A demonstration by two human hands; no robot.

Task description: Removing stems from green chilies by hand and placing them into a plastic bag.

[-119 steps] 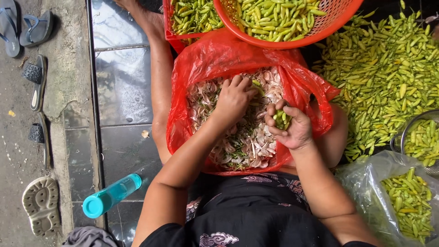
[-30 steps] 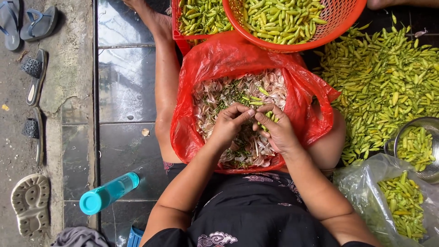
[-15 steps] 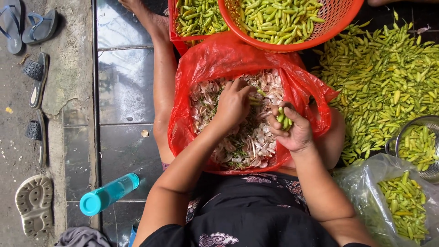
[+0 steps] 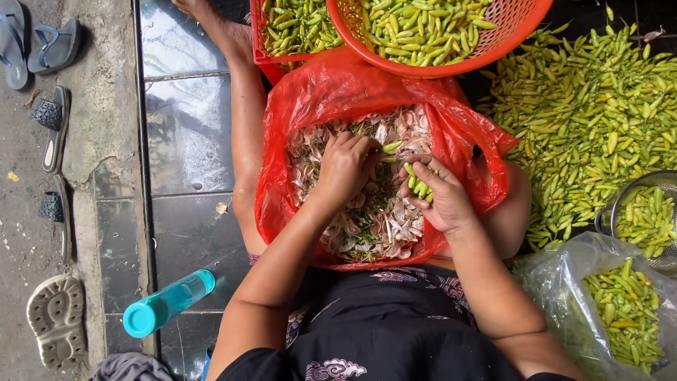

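From the head view, the left hand (image 4: 345, 166) has come back from among the peelings toward the right hand (image 4: 441, 197): half a second ago it lay spread over the scraps deep in the red plastic bag (image 4: 317, 99), and now its fingers are pinched shut on 1 green chilli (image 4: 391, 147), held just above the scraps and close beside the right hand's fingertips. The right hand is curled into a loose cup, fingers half closed around a small bunch of green chillies (image 4: 417, 185); it has shifted a little lower and toward the bag's middle since half a second ago, when it was raised at the bag's right edge. So the 2 hands, well apart a moment ago, now nearly meet over the pale peelings and stems (image 4: 374, 226) that fill the bag resting in the person's lap. As I read it, another chilli has been picked out and brought to the held bunch, so the sorting is mid-cycle. Beyond the bag stand an orange basket (image 4: 508, 42) of chillies and a loose heap (image 4: 599, 106); a teal bottle (image 4: 166, 303) lies on the tiled floor (image 4: 187, 141).
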